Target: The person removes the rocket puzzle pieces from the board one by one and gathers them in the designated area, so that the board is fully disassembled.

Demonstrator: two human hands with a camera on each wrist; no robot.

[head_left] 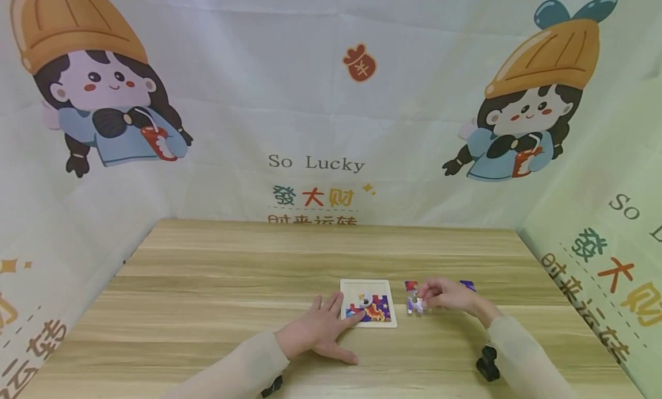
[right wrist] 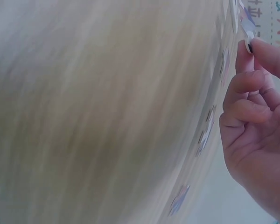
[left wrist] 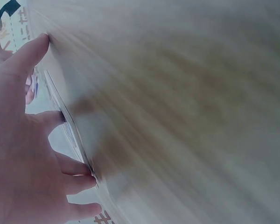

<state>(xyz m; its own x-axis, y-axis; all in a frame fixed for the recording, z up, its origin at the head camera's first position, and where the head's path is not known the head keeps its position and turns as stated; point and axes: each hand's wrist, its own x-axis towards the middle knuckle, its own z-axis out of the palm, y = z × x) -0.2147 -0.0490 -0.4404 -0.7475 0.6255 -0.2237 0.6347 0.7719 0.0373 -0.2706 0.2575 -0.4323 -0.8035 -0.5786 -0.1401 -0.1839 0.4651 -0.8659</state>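
Observation:
A square puzzle tray [head_left: 368, 325] with a pale rim lies on the table, its lower part filled with joined, colourful jigsaw pieces [head_left: 376, 310]. My left hand [head_left: 320, 330] rests with spread, straight fingers on the tray's left side and lower edge. In the left wrist view that hand [left wrist: 23, 140] touches the tray's edge [left wrist: 70, 121] with its fingertips. To the right of the tray, my right hand [head_left: 449, 295] pinches a white and purple jigsaw piece [head_left: 415, 306]. The right wrist view shows the piece [right wrist: 248, 29] between thumb and forefinger, the other fingers curled.
A red piece [head_left: 411, 285] lies just beyond the held one, and a purple piece [head_left: 468, 284] lies behind the right wrist. Loose pieces [right wrist: 206, 133] also show along the table in the right wrist view. A printed cloth [head_left: 331, 111] hangs around the wooden table [head_left: 217, 284].

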